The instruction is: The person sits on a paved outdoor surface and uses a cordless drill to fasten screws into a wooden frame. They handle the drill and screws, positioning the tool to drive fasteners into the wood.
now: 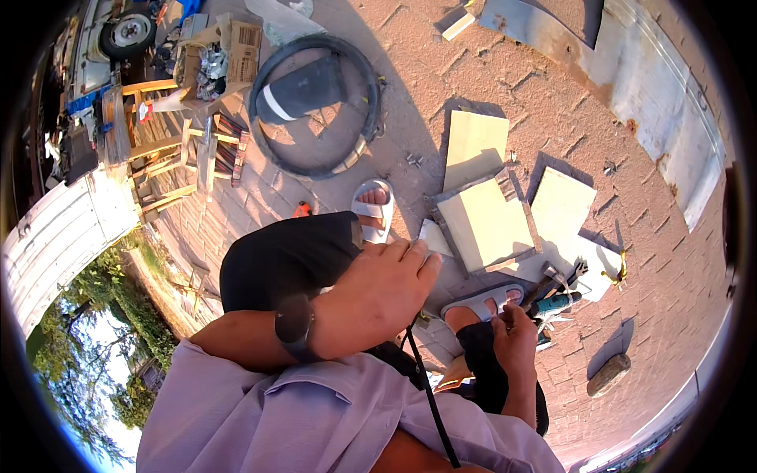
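My left hand (386,292), with a dark watch on the wrist, is held in front of my body near the bent left knee. Its fingers are stretched out and hold nothing. Low beside my right leg is my right hand (516,339), fingers curled together; anything within them is too small to make out. Just beyond it lie a teal-and-black power tool (556,304), a hammer (544,285) and dark pliers (579,272). Pale square tiles (487,225) lie on the paving ahead, some overlapping, with a broken white piece (435,237) by my feet.
A coiled black hose (374,102) rings a dark flat piece at the far left. Beyond are a cardboard box (240,55) and wooden frames (162,150). A bent metal sheet (666,110) lies far right, a stone-like block (609,374) nearer. An orange object (303,209) lies by my left knee.
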A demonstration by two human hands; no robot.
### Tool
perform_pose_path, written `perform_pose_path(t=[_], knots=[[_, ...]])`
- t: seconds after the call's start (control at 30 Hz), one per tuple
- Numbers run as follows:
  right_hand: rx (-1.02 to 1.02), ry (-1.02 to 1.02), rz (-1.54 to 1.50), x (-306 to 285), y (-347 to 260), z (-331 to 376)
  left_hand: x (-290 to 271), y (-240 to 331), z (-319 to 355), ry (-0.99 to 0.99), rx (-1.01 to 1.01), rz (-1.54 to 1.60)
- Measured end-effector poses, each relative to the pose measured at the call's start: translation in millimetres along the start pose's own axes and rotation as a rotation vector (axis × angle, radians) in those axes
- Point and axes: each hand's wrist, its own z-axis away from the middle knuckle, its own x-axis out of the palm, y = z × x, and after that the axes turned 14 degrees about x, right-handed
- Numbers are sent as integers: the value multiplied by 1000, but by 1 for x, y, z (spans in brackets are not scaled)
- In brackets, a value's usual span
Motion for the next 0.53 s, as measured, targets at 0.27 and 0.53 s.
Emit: perform_pose_path(t=[0.27,0.53], knots=[[-96,72,4,29,-12,5,18,-12,4,79,-229,76],[281,37,-399,7,-32,168,8,17,108,563,-335,518]])
